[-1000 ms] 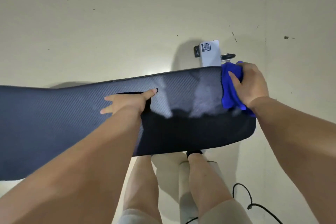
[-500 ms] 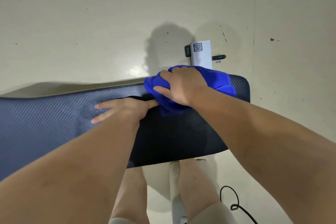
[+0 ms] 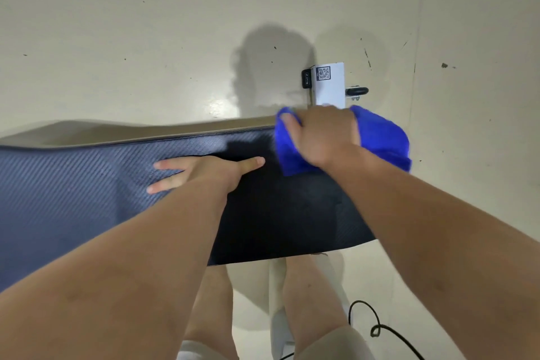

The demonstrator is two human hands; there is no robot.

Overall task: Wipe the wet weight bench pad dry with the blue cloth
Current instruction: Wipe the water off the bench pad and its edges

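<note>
1. The pale, glossy concrete floor (image 3: 146,38) fills everything beyond the bench and lies open on all sides, marked only by small dark specks.
2. The long dark navy weight bench pad (image 3: 73,184), with its woven, carbon-like texture, runs from the left edge of view to a rounded right end below my right forearm. Its far long edge is unobstructed up to my right hand; the whole left stretch of the pad is free surface.
3. My bare legs (image 3: 306,286) stand just behind the pad's near edge, close to its right end.
4. My left hand (image 3: 204,172) lies flat, palm down, on the middle of the pad, fingers spread toward the left and thumb pointing right; it grips nothing.
5. The bright blue cloth (image 3: 380,137) sits bunched at the pad's far right corner, spilling past the far edge and the right end.
6. My right hand (image 3: 321,134) presses down on top of the cloth, fingers curled over its left part, holding it against the pad.
7. A white bench frame post with a QR sticker (image 3: 328,83) rises just beyond that corner.
8. A black cable (image 3: 380,330) loops on the floor near my right leg.
</note>
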